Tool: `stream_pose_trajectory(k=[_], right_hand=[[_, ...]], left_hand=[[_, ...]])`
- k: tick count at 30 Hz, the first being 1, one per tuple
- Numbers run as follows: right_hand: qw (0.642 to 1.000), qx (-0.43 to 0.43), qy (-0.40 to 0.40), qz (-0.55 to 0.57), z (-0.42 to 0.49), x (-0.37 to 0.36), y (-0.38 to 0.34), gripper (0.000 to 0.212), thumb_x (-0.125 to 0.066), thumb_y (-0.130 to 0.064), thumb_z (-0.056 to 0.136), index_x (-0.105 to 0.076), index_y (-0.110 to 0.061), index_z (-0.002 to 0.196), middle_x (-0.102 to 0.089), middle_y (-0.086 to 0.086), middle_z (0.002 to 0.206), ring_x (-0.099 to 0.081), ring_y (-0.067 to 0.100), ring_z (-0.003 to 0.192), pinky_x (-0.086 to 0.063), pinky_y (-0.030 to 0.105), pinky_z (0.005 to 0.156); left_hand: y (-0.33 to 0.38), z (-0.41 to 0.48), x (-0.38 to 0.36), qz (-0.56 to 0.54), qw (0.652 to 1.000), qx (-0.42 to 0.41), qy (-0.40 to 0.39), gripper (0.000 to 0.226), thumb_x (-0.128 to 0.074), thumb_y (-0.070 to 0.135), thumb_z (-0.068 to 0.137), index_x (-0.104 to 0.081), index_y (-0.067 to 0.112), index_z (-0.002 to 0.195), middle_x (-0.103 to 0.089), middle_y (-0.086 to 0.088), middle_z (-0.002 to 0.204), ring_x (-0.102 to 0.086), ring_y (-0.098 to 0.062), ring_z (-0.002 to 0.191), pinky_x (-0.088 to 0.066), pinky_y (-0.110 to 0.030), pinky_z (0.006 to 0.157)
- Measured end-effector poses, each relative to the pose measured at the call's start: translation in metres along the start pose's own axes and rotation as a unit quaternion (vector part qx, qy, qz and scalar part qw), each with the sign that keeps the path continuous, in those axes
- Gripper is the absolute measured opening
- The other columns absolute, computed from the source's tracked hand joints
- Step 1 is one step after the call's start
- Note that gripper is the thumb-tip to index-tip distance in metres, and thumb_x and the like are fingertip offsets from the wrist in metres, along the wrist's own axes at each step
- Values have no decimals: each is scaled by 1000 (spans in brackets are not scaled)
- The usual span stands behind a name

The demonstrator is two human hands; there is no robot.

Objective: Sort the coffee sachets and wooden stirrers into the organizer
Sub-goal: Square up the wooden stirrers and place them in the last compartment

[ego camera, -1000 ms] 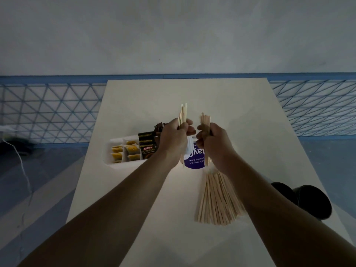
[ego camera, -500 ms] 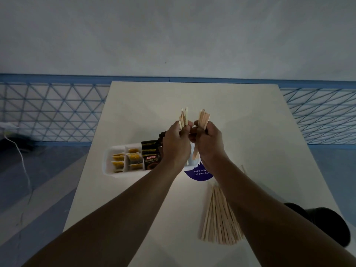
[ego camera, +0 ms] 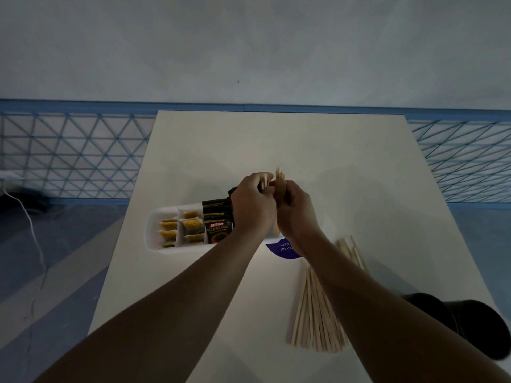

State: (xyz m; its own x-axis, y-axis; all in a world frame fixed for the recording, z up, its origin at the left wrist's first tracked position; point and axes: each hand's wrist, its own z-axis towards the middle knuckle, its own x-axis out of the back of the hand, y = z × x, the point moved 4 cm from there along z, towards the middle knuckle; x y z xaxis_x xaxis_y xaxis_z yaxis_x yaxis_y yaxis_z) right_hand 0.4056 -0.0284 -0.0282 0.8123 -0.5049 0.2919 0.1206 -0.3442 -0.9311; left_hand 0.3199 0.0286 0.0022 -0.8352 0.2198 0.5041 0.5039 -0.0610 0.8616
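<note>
A white organizer (ego camera: 153,230) lies on the table, left of my hands. Its left compartments hold yellow sachets (ego camera: 190,223); black coffee sachets (ego camera: 218,225) stand beside them. My left hand (ego camera: 253,204) and right hand (ego camera: 294,210) are pressed together above the organizer's right end, both curled round a small bundle of wooden stirrers (ego camera: 279,179) whose tips stick up between them. A fan of loose stirrers (ego camera: 315,313) lies on the table under my right forearm.
A purple round sticker (ego camera: 282,248) shows below my right wrist. Two dark cups (ego camera: 475,324) lie at the table's right edge. A blue lattice fence (ego camera: 74,153) runs behind the table, with a white cable (ego camera: 33,230) on the floor at left.
My hands have closed together, merging the two separate small stirrer bundles into one, and have dropped a little lower over the organizer's right end.
</note>
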Motion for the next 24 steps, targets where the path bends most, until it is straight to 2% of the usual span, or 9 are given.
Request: stream_pose_trajectory(k=[2,4,7,9,12,16,21,24], right_hand=[[1000,2,0,-20,0,1,0,16,-55,-10,96,-66,-20,102,-73,-4,91,-70,20,89,-57,35,78],[999,9,0,-52,0,2,-1,21,-56,-12,96,-68,-22,110,-73,-7,95,-70,14,90,-58,32,81],[997,35,-5,-75,-2,3,-8,30,-55,-14,95,-67,-22,121,-74,-8,103,-69,12,97,-57,35,90],[994,51,-7,-100,-5,5,-14,35,-51,-8,97,-62,-17,129,-72,-4,113,-67,12,102,-53,29,93],[989,72,2,-132,-7,12,-20,44,-44,2,97,-56,-11,137,-67,2,125,-63,14,113,-49,24,96],[989,69,7,-130,-9,20,-25,53,-41,10,94,-52,-13,141,-63,1,133,-61,12,116,-50,27,100],[990,62,32,-125,-15,39,-29,47,-43,1,96,-57,-19,136,-67,-6,122,-65,8,105,-56,30,89],[987,46,57,-140,-21,57,-23,39,-48,-6,97,-62,-21,131,-68,-9,115,-65,7,99,-51,15,71]], left_hand=[[2,-1,3,-15,1000,-4,5,25,-62,9,91,-70,16,114,-71,3,110,-65,-9,101,-47,-19,91],[3,-1,5,-17,1000,-2,6,26,-62,8,91,-69,16,114,-71,4,111,-64,-8,103,-42,-14,90],[5,-2,10,-25,1000,-7,8,26,-62,10,92,-68,16,116,-71,3,112,-65,-9,102,-48,-20,93],[7,-2,14,-28,999,-12,16,26,-61,11,93,-68,16,118,-71,2,113,-65,-7,101,-49,-15,89],[11,-1,20,-38,999,-15,26,28,-62,11,93,-67,14,121,-71,1,115,-65,-8,105,-44,-4,80],[16,-2,29,-42,998,-30,40,30,-65,13,91,-67,13,120,-70,2,116,-64,-5,103,-38,4,72],[23,-8,34,-34,997,-60,46,17,-65,13,89,-71,15,105,-71,7,97,-60,3,77,-42,2,68],[26,-18,31,-40,996,-71,27,11,-63,16,90,-71,17,99,-68,13,88,-61,4,76,-50,-10,74]])
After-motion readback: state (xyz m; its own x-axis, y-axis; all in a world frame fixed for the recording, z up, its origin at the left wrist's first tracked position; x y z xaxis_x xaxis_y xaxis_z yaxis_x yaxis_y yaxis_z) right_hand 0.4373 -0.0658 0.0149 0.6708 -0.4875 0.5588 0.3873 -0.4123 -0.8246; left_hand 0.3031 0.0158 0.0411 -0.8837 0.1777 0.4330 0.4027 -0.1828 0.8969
